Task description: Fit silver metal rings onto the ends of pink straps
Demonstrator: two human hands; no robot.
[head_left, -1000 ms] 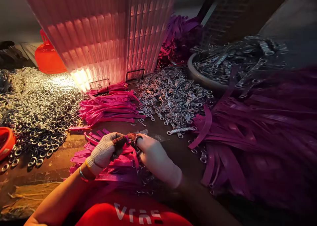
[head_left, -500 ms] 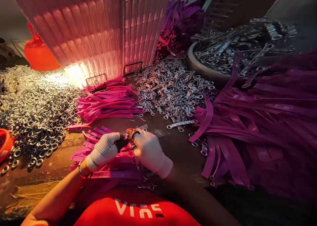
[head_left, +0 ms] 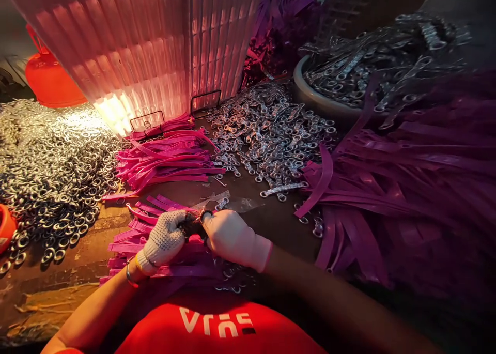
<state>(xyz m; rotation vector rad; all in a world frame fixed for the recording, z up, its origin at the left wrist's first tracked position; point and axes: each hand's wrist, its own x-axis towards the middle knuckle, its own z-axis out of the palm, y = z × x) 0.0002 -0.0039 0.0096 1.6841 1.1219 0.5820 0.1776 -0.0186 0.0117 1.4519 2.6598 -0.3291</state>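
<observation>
My left hand (head_left: 166, 237) wears a pale dotted glove with dark fingertips. Its fingers are closed and meet those of my right hand (head_left: 234, 237), gloved in white and closed as well. What they pinch between them is hidden by the dark fingertips. Just beyond my right knuckles shows a small silver ringed metal piece (head_left: 222, 204); whether it is held or lying there I cannot tell. Below both hands, flat pink straps (head_left: 127, 237) lie spread on the table, partly covered by my left hand and wrist.
A heap of silver rings (head_left: 62, 178) lies left, beneath a red lamp (head_left: 54, 80). Pink straps (head_left: 166, 160) and metal links (head_left: 271, 132) are piled ahead, before a translucent ribbed panel (head_left: 139, 49). A basin (head_left: 300, 82) of metal pieces and purple straps (head_left: 387, 204) occupy the right.
My hands stay together, and my right hand has turned, its wrist now more level. A silver ringed piece now shows beyond my right knuckles. The view has shifted slightly.
</observation>
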